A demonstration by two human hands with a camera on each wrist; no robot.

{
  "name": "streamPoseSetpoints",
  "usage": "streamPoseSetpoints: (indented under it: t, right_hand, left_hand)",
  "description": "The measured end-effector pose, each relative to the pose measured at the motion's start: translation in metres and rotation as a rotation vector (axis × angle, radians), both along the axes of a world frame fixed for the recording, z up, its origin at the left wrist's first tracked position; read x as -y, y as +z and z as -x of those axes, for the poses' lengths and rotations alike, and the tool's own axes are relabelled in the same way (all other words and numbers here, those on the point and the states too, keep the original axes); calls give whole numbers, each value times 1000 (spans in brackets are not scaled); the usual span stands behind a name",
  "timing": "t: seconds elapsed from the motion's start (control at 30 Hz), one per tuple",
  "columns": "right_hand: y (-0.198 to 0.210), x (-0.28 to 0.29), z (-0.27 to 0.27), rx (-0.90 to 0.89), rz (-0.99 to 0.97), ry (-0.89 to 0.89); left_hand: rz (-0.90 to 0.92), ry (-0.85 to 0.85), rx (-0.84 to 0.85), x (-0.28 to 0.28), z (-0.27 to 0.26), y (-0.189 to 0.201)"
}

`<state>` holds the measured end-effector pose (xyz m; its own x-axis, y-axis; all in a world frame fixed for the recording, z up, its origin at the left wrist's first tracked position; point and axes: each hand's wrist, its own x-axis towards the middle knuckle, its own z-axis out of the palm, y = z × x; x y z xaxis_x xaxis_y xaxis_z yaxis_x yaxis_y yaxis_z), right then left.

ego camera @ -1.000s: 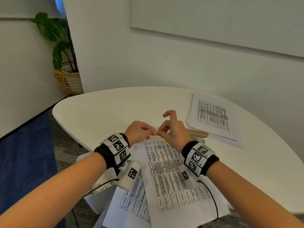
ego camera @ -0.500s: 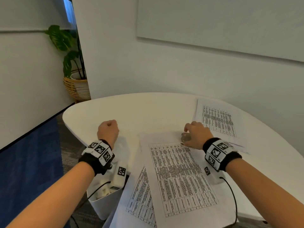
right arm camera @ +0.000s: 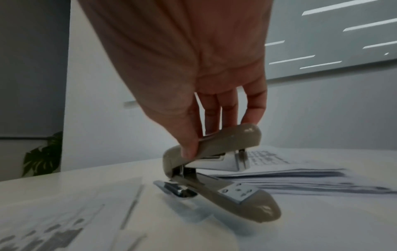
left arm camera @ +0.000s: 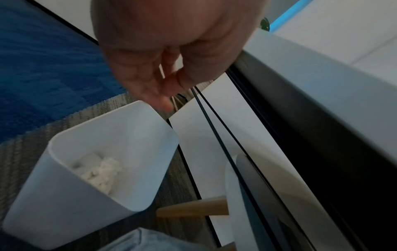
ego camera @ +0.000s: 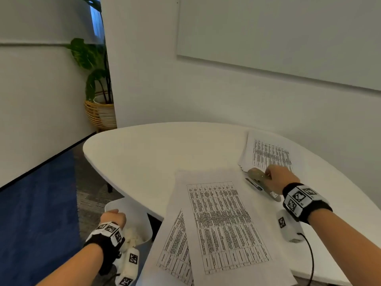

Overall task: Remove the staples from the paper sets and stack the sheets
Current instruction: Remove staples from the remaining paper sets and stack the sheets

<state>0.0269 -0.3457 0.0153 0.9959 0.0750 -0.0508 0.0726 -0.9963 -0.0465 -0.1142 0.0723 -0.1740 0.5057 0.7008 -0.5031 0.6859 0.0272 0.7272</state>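
Note:
A printed paper set [ego camera: 222, 223] lies at the table's near edge over another printed sheet [ego camera: 175, 244]. To its right, my right hand [ego camera: 280, 178] grips the top arm of a beige stapler [ego camera: 257, 178]; in the right wrist view the thumb [right arm camera: 189, 149] and fingers pinch that arm, and the stapler [right arm camera: 214, 169] hangs open with its base on the table. My left hand [ego camera: 113, 218] is curled over a white bin [ego camera: 142, 215] beside the table. In the left wrist view its fingertips [left arm camera: 165, 101] are bunched together, pointing down. No staple is visible there.
A stack of printed sheets [ego camera: 270, 153] sits at the table's [ego camera: 154, 151] far right, just behind the stapler. The bin [left arm camera: 128, 135] holds white crumpled bits [left arm camera: 98, 169]. A potted plant [ego camera: 99, 112] stands in the corner beyond blue carpet.
The hands parted from the paper's top edge. My left hand swung left and down off the table to the bin. My right hand moved right and took hold of the stapler.

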Motion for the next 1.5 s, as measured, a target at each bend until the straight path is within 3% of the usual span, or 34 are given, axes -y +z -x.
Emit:
streamPoseSetpoints:
  t: [0.07,0.2,0.33,0.43,0.6,0.77,0.93,1.0,1.07,1.13,1.23,1.3,1.5]
  right_hand:
    - [-3,13,1,-5,44,-65]
    - [-12,24,7,-60,118,-106]
    - [-17,13,21,144,96,156]
    - [-16,-3,37,-28,42,391]
    - [-27,-20,57,-308,115,460]
    - [-35,-27,65,-381,104,411]
    - [-38,-30,67,-372,56,411]
    - [-35,-26,69,-355,-23,402]
    - [-35,-19,64,-263,-174,305]
    - [-33,-10,53,-126,-425,116]
    - [-13,-7,47,-115,-940,-102]
    - [8,-16,53,-85,-1150,-94]
    - [62,-34,55,201,-1298,179]
  left_hand:
    - [-19,-44,16,-8,-9,-17]
    - [53,-167,164,28,4,41]
    - [275,-445,43,69,23,82]
    - [247,-603,-71,79,30,102]
    - [205,-776,-102,96,26,136]
    - [28,-917,-53,125,8,157]
    - [-378,-1045,14,142,-10,154]
    - [-445,-989,156,144,-11,159]
    - [-397,-878,353,141,-12,166]
    - [-355,-758,497,136,-15,176]
    - [-337,-685,675,131,-22,191]
    - [-272,-682,787,136,-24,203]
    - [-156,-591,951,148,-34,228]
